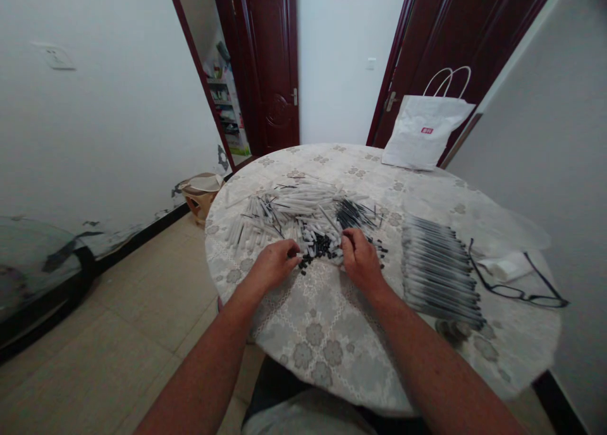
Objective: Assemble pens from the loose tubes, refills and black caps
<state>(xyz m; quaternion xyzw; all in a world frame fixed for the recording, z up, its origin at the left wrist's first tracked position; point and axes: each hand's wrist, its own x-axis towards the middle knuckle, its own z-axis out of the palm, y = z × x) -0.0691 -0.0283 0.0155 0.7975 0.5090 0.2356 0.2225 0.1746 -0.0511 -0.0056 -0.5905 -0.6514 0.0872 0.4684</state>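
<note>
My left hand [278, 262] is closed in a pinch at the left edge of a heap of small black and white pen caps and plugs [322, 245]. Whatever its fingertips hold is too small to name. On the heap's right side my right hand [360, 258] has its fingers pressed together, and what is in them is hidden. Behind both hands lies a wide pile of white pen barrels [308, 198]. Thin dark pen refills [353, 214] lie bunched at its right side, with a few strewn over the barrels.
Assembled-looking pens [441, 267] lie in a row right of my right arm, beside black-framed glasses [515, 291] and a white roll [507, 265]. A white paper bag [427, 131] stands at the back of the round, cloth-covered table [322, 353]. A stool [202, 195] is on the left.
</note>
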